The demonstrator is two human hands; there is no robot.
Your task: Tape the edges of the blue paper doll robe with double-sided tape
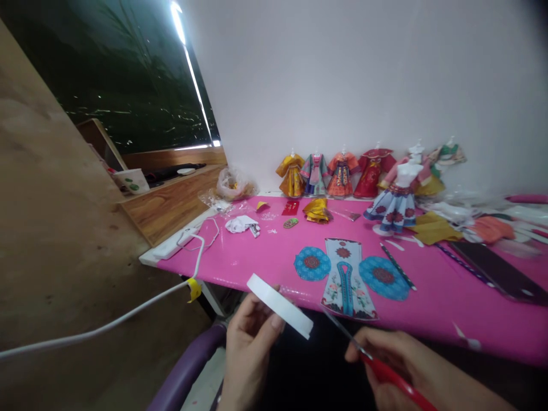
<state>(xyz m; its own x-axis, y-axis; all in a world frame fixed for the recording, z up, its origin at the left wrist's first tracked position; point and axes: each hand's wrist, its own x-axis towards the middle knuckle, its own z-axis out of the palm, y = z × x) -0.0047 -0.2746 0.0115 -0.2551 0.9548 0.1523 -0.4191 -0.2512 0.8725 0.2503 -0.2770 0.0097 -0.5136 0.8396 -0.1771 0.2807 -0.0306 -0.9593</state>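
My left hand is closed around a roll of white tape, held edge-up just off the table's front edge. A short tape end sticks out at its right side. In my right hand are red-handled scissors, their thin metal blades pointing up and left, a little apart from the tape. Beyond both hands lies a cut-out fabric dress piece with a white floral print and blue trim. Two blue fabric pieces, left and right, flank it, each with a dark red medallion.
Small dressed doll forms line the wall, with a larger dressed form before them. Right of the cloth lie a patterned pencil and a dark phone. A white cable runs up to a power strip on the left.
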